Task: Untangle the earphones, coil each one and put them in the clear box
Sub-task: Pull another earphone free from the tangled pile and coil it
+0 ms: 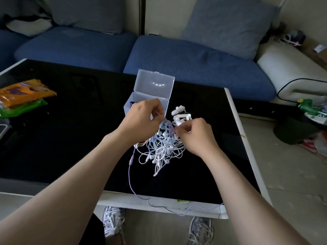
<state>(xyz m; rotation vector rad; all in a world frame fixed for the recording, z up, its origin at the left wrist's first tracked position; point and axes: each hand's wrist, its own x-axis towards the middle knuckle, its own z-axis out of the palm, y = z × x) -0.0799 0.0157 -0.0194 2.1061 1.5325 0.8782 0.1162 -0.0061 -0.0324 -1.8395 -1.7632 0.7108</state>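
A tangle of white, blue and purple earphones hangs from my hands above the black table. My left hand pinches cords at the top of the tangle. Just to the right, my right hand pinches cords there too. One purple cord trails down over the table's front edge and runs to the right. The clear box stands just behind my left hand with its lid open upward; my hand hides part of it.
Several white plastic clips lie to the right of the box. Orange and green packets sit at the table's left. A blue sofa runs behind the table. Clutter lies on the floor at the right. My shoes show below the table edge.
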